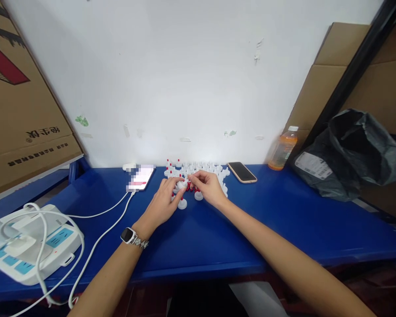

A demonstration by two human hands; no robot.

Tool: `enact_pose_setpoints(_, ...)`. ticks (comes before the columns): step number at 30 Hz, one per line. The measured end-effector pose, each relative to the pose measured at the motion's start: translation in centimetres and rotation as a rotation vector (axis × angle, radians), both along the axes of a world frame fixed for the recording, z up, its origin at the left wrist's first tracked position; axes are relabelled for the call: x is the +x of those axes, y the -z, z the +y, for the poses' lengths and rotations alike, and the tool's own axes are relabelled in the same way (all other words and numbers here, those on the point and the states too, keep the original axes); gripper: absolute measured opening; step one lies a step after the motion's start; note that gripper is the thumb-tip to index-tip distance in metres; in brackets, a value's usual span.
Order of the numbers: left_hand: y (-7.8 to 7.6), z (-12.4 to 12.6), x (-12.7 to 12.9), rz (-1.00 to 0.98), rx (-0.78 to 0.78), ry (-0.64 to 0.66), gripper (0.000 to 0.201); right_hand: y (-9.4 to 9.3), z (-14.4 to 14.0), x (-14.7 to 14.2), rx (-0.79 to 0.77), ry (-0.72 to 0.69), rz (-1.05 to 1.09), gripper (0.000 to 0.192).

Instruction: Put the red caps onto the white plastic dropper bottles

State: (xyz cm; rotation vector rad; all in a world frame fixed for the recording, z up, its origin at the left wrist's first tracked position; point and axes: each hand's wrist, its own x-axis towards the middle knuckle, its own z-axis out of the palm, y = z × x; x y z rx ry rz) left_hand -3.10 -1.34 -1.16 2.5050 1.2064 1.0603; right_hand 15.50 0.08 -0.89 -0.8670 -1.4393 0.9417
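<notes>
My left hand [166, 196], with a watch on its wrist, is closed around a white plastic nozzle cap [181, 185] by its wide base. Facing it, my right hand [208, 187] pinches at the narrow end of that cap; what lies between its fingertips is too small to make out. Several small red tips [190, 186] lie partly hidden behind and between the hands. On the table in front stands a nozzle cap with a red tip [182, 204], and another white cap [198, 195] sits by my right fingers. Many more white caps [204, 167] spread behind, a few red-tipped at the left.
A lit phone [144, 177] lies left on the blue table [198, 246], its white cable running towards a power strip [33, 246]. At right are a dark-screened phone [242, 172], an orange drink bottle [284, 149] and a grey plastic bag [343, 154]. Cardboard boxes flank both sides.
</notes>
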Motion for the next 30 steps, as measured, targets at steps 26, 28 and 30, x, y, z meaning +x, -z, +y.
enact_pose_setpoints(26, 0.2, 0.3, 0.2, -0.269, -0.095, -0.056, 0.062, -1.8, 3.3, -0.5, 0.051, 0.087, -0.045, 0.032)
enact_pose_setpoints(28, 0.6, 0.8, -0.4, -0.245, -0.083, -0.130, 0.058, -2.0, 6.6, -0.2, 0.110, 0.172, -0.200, 0.026)
enact_pose_setpoints(30, 0.9, 1.2, -1.0, -0.204, -0.073, -0.168, 0.046, -2.1, 9.9, -0.5, 0.109, 0.234, -0.355, 0.016)
